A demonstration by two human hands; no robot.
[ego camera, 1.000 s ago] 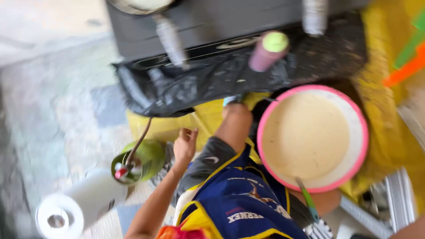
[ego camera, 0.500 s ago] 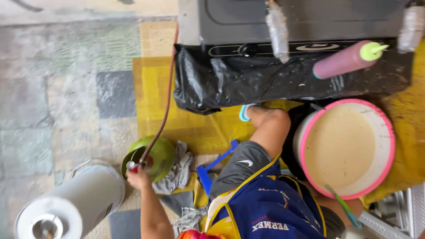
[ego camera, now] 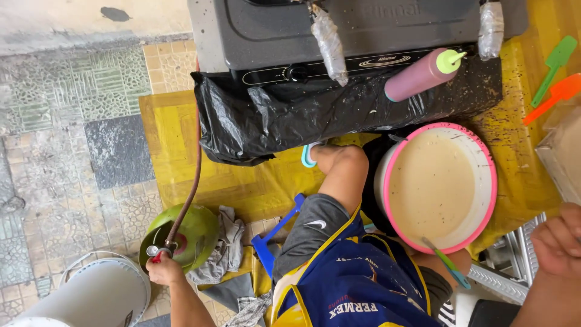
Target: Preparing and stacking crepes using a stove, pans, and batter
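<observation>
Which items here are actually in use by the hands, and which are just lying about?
In use: left hand on the regulator of the green gas cylinder, brown hose.

Lying about: batter bowl, pink squeeze bottle, spatulas, white bucket, grey rag.

I see bare arms with no sleeves, a navy apron edged in yellow with printed lettering, grey shorts bearing a small white logo, and a light-blue sandal.

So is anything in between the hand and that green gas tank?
No, nothing visible. The left hand is already on the valve at the top of the green gas tank, where the brown hose joins. The grey rag lies beside the tank, not between them.
</observation>
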